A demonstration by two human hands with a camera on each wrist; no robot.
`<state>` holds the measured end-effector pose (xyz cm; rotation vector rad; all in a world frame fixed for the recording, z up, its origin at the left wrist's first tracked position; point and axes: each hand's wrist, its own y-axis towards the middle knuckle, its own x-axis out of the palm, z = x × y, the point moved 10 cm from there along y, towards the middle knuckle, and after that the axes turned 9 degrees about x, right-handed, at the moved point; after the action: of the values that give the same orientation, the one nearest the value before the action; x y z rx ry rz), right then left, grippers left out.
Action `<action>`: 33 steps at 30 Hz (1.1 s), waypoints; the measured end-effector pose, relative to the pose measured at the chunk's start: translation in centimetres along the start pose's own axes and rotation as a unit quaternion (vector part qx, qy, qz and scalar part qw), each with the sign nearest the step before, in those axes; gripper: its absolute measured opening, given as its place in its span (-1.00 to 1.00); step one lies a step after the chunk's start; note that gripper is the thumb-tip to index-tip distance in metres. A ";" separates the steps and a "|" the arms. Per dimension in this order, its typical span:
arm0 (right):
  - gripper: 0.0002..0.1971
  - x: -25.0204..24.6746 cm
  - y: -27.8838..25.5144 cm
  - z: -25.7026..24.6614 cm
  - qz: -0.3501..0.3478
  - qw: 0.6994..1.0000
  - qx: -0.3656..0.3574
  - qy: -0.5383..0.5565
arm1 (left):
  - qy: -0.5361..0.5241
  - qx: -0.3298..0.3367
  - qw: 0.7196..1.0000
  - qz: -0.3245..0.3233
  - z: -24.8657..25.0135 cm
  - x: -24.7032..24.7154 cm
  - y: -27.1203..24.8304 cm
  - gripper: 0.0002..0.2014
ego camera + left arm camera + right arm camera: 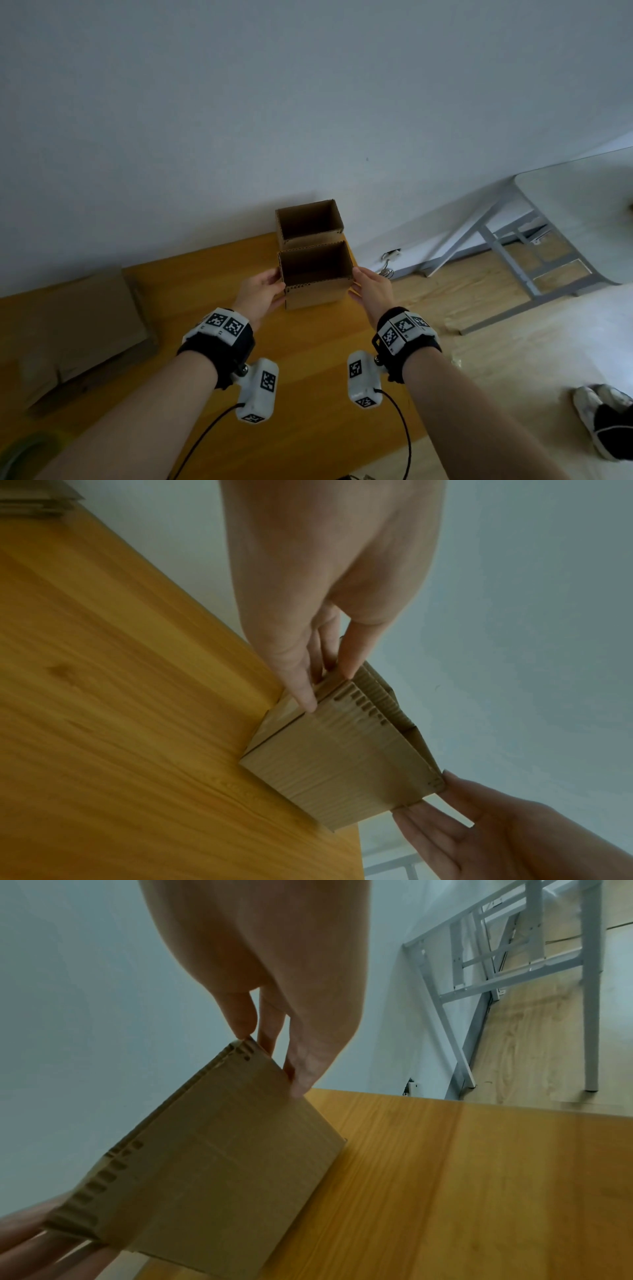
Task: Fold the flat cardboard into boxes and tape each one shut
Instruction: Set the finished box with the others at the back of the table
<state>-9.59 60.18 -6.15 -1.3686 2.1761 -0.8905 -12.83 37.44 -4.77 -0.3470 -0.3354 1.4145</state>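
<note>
Two open-topped cardboard boxes stand one behind the other near the far right corner of the wooden table (205,294). The far box (310,222) is against the wall. The near box (315,296) sits between my hands. My left hand (262,291) presses its left side with straight fingers, thumb at the rim. My right hand (371,291) does the same on the right side. In the left wrist view the left hand (325,588) touches the box (342,764) at its corner. In the right wrist view the right hand (274,961) touches the box (222,1164) at its edge.
A stack of flat cardboard (85,325) lies on the table's left. A blurred greenish tape roll (20,448) shows at the bottom left corner. The table's right edge runs just beside the boxes. A white metal table frame (513,260) and a shoe (603,418) are on the floor at right.
</note>
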 end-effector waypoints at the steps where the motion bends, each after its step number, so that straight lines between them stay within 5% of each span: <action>1: -0.66 -0.2 0.4 -0.2 0.001 1.000 0.000 -0.007 | 0.002 0.003 1.000 0.000 0.0 0.2 0.3 -0.53; 11: -0.63 0.4 0.8 -2.6 -0.006 0.995 -0.045 -0.091 | 0.119 0.035 0.992 -0.005 1.3 1.4 1.4 -0.50; 21: -0.59 0.9 -4.4 -7.0 0.045 0.943 -0.161 -0.288 | 0.362 0.113 0.925 -0.021 4.5 -2.3 -0.1 -0.57; 33: -0.58 12.9 -10.9 -4.9 -0.006 0.897 -0.231 -0.378 | 0.391 0.152 0.908 -0.004 6.4 -12.4 -4.5 -0.66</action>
<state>-11.33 46.59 4.87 -1.5797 1.7819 0.2012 -13.09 24.83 2.68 -0.6174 0.5363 1.1845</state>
